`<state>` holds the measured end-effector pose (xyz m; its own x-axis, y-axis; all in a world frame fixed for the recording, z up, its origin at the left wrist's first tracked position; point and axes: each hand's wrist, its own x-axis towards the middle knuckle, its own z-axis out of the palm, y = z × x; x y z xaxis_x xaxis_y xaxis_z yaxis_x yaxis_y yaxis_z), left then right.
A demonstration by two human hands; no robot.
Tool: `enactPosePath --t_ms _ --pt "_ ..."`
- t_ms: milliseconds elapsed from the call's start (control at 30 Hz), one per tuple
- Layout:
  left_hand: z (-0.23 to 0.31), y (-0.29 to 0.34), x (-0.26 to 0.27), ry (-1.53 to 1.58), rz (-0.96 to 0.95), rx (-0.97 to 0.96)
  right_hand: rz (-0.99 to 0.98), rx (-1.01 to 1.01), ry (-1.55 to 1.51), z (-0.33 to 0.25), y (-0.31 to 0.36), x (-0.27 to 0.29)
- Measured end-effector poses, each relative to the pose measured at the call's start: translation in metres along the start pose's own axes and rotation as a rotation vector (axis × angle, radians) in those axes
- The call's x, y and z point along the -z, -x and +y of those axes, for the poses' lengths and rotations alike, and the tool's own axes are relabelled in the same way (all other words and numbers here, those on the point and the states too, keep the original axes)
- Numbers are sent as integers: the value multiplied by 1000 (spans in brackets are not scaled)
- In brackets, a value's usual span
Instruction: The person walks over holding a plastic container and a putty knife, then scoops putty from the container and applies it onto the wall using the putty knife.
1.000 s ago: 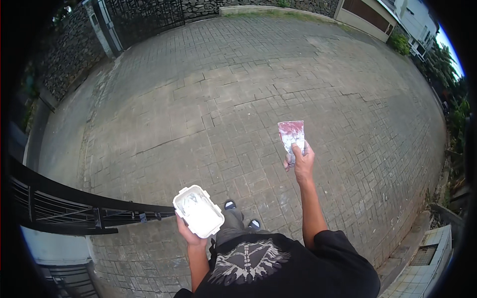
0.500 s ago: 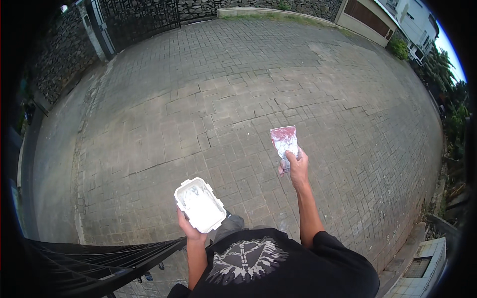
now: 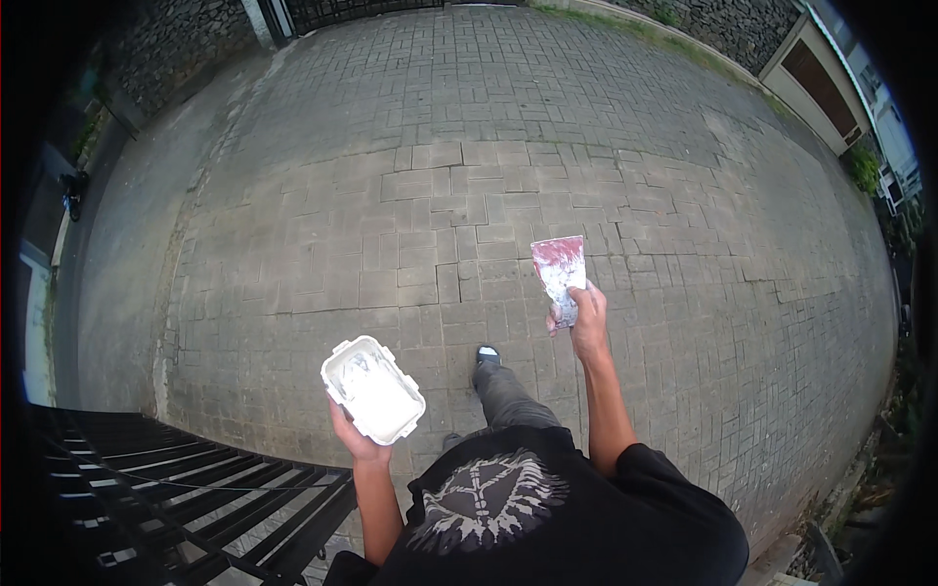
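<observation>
In my left hand [image 3: 360, 439] is a white rectangular plastic tub [image 3: 419, 408] with tabs along its rim, held from below at its near left side. White paste [image 3: 386, 400] lies inside it, with greyish streaks near the far end. My right hand [image 3: 588, 317] grips a flat, reddish putty spreader [image 3: 559, 252], thumb on top. White smears coat much of its face, and its wide end points away from me. The spreader is held apart from the tub, out to its right and farther forward. Some white also marks my right fingers.
Grey block paving [image 3: 410, 195] spreads around me. A black metal gate or railing [image 3: 225, 488] stands close at lower left. My shoe [image 3: 487, 354] shows ahead on the paving. Stone walls [image 3: 708, 39] and another dark gate [image 3: 352, 12] line the far side.
My view has turned left and down, and one leg and shoe have come forward into sight. The tub has shifted slightly left and up in the picture. Both hands keep their hold.
</observation>
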<state>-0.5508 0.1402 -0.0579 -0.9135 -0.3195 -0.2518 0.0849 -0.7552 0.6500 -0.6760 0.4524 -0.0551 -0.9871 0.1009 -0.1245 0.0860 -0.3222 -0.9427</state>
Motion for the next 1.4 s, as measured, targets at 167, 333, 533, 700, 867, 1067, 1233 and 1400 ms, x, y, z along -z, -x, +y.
enactPosePath --t_ms 167,333,533,700,867,1067,1233,1400 --pt "2 -66 -48 49 109 -129 -135 -39 101 -16 -132 -45" --pt "14 -103 -55 68 241 -253 -279 -86 72 -18 -217 -107" --pt "20 -158 -39 133 314 -311 -443 -83 0 26 -304 -165" --pt "46 -225 -11 112 347 -317 -430 -126 18 59 -354 -222" --pt "100 -325 21 134 353 -382 -426 -116 19 75 -406 -306" --pt "162 -420 30 176 327 -455 -497 -65 -27 95 -465 -392" --pt "199 -478 77 156 361 -506 -525 -115 27 136 -510 -475" --pt "235 -538 106 192 445 -598 -604 -138 83 180 -566 -578"
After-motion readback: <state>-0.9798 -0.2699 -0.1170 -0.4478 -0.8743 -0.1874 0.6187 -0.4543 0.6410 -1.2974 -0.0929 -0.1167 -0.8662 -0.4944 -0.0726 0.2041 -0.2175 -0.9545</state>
